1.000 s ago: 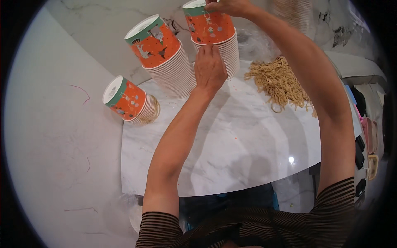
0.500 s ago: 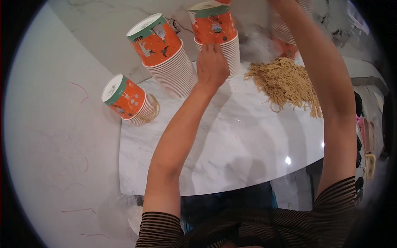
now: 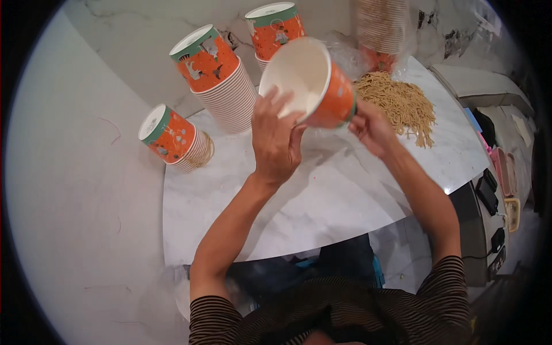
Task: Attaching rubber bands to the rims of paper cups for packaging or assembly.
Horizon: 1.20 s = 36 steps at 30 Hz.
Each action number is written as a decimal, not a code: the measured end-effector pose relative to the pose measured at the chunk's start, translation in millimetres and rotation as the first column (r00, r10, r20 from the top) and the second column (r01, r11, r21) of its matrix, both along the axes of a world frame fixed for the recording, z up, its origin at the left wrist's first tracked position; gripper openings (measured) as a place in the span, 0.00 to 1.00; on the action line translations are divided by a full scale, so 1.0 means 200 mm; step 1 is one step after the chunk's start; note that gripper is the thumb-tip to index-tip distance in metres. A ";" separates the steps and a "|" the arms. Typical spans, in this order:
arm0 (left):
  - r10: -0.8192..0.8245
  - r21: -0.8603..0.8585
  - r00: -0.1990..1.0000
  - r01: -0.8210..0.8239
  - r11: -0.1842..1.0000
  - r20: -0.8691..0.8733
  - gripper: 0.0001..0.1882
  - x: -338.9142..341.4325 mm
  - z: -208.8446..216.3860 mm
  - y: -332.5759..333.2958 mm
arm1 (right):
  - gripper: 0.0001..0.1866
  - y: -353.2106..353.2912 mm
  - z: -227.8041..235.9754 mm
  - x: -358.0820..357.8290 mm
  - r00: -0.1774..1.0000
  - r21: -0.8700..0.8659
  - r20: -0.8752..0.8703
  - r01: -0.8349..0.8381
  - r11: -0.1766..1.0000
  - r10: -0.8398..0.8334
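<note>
A large orange paper tub (image 3: 336, 95) with a green band is tilted between my hands, its white inside turned toward me and to the left. My right hand (image 3: 371, 127) grips it by the green base end. My left hand (image 3: 275, 138) is at the rim, fingers blurred over the opening and thumb on the near edge. Behind the tub stands an upside-down stack of matching tubs (image 3: 276, 29), partly hidden. Another tall upside-down stack (image 3: 215, 66) is to its left. A smaller stack (image 3: 172, 135) at far left has tan bands around its lower part.
Right of the tub lies a heap of thin tan strands (image 3: 397, 103), apparently rubber bands. Behind it stands a tall stack in clear plastic (image 3: 382, 29). The white marble table (image 3: 230, 224) has a curved near edge. A grey seat (image 3: 477, 86) with small items is at the right.
My right hand came down from the far top edge with a tub, now held in front of the stacks. My left hand left the middle stack and moved nearer, to the tub's rim.
</note>
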<state>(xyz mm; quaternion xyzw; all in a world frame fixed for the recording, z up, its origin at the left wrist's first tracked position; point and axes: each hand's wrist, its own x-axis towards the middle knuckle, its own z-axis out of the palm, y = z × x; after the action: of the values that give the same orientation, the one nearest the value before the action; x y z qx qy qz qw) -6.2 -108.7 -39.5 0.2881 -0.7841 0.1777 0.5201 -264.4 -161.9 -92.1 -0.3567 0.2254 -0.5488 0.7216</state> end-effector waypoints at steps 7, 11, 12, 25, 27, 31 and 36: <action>-0.031 0.132 0.985 0.008 0.991 0.172 0.13 0.08 -0.07 0.29 | 0.16 0.35 -0.19 0.12 0.897 0.236 -0.394 -0.112 0.965 0.201; 0.021 0.163 0.967 -0.064 0.984 0.255 0.13 0.16 -0.10 0.37 | 0.16 0.47 -0.25 0.16 0.777 -0.117 -0.630 -0.089 0.989 -0.004; 0.008 0.150 0.958 -0.053 0.987 0.285 0.13 0.16 -0.10 0.38 | 0.16 0.49 -0.25 0.16 0.774 -0.109 -0.634 -0.096 0.989 0.005; 0.166 0.116 0.971 -0.187 0.975 0.172 0.19 0.25 -0.26 0.48 | 0.08 0.61 -0.29 0.25 0.316 -0.716 -0.698 -0.332 0.614 -0.643; 0.168 0.085 0.983 -0.174 0.981 0.080 0.22 0.23 -0.33 0.47 | 0.06 0.59 -0.30 0.25 0.334 -0.772 -0.633 -0.330 0.542 -0.698; 0.184 0.083 0.983 -0.184 0.980 0.004 0.23 0.18 -0.40 0.49 | 0.06 0.61 -0.29 0.26 0.336 -0.775 -0.629 -0.329 0.539 -0.701; 0.119 0.023 0.986 -0.122 0.992 0.113 0.26 0.13 -0.43 0.54 | 0.07 0.60 -0.28 0.23 0.422 -0.717 -0.687 -0.261 0.646 -0.592</action>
<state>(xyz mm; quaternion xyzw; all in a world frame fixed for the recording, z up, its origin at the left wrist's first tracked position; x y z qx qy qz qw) 19.7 -1.6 -124.7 0.3323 -0.7955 0.2131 0.4597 -218.9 -42.6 -148.7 -0.8196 0.3637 -0.3904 0.2088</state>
